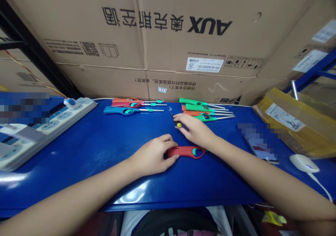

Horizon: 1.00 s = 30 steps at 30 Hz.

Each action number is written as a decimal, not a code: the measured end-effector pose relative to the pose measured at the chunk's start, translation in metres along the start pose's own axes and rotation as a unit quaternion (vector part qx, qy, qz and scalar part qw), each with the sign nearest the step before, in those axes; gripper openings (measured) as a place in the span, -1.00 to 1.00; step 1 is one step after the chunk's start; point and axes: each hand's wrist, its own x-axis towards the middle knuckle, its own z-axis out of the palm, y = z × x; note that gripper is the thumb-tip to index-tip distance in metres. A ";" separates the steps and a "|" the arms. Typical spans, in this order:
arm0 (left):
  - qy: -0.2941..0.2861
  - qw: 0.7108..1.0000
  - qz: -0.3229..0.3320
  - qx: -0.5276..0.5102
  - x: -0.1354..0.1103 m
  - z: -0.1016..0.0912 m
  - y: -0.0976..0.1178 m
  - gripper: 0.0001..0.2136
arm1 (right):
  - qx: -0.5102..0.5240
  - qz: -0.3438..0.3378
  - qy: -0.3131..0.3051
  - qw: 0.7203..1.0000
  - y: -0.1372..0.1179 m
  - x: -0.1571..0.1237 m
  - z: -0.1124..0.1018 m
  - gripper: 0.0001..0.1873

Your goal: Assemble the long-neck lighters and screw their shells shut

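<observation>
On the blue tabletop (pixel 110 141), my left hand (pixel 154 155) is closed around the back end of a red lighter (pixel 186 151) with a green trigger. The lighter lies flat, its trigger loop pointing right; its front end is hidden behind my right forearm. Farther back, my right hand (pixel 195 127) pinches a short screwdriver (pixel 179 125) with a black and yellow handle. Its thin shaft points away from me to a few tiny screws (pixel 170 109). Left of these lie a blue lighter (pixel 119 110) and two red-orange ones. Green and orange lighters (pixel 195 107) lie to the right.
A large cardboard box (pixel 168 47) walls off the back. A white power strip (pixel 65 118) runs along the left. At the right are a phone (pixel 259 143), a white rounded device (pixel 304 163) with a cable, and a yellow-taped parcel (pixel 296 124).
</observation>
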 end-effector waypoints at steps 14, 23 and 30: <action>0.008 0.999 0.006 -0.031 0.001 0.001 -0.001 -0.74 | 0.060 0.082 0.130 0.986 -0.024 -0.018 -0.025 -0.77; 0.050 0.986 -0.047 -0.149 0.007 0.013 -0.003 -0.71 | 0.381 0.323 0.256 0.828 -0.025 -0.027 -0.031 -0.56; 0.109 0.955 -0.144 -0.234 0.014 0.011 -0.011 -0.73 | 0.542 0.431 0.327 0.643 -0.007 -0.032 -0.029 -0.76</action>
